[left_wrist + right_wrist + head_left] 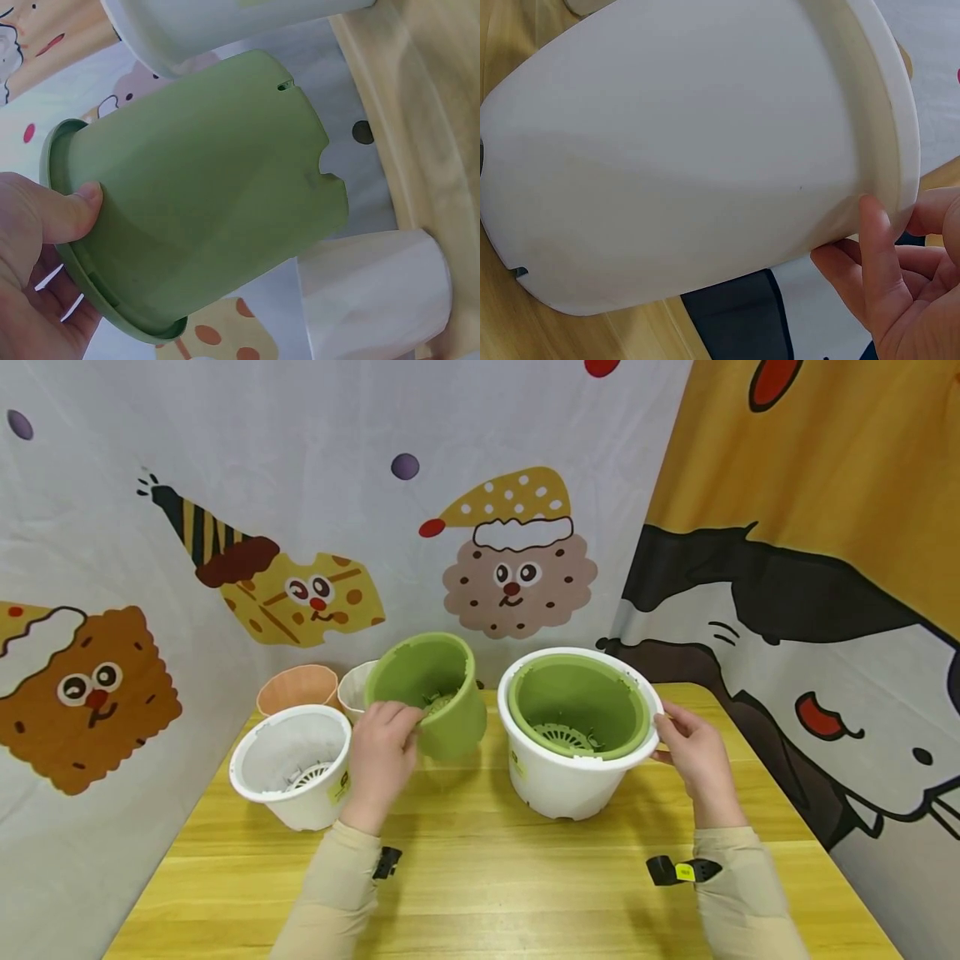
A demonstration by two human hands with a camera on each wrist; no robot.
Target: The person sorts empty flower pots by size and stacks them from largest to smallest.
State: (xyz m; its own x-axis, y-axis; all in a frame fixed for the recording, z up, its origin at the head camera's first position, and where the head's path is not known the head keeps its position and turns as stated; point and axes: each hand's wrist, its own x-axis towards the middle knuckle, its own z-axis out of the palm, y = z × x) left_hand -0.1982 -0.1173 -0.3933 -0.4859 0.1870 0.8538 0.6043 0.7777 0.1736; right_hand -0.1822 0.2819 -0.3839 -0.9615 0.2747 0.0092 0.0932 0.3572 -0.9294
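Note:
A green plastic flower pot [459, 727] is tilted in the air above the table; my left hand [381, 760] grips its rim. In the left wrist view, the thumb of the left hand [52, 247] presses the outer wall of that pot just below the lip. To the right stands a large white flower pot [558, 789] with another green pot [577, 681] nested inside, slotted at the bottom. My right hand [697, 756] pinches the white pot's rim on its right side. In the right wrist view, its fingers [881, 255] touch the wall under the rim.
A white pot [303, 810] with a yellow label stands on the left of the wooden table [480, 893]. Behind it are an orange pot [296, 685] and a smaller white pot [351, 689], partly hidden. A cartoon-printed curtain [315, 427] hangs close behind the table.

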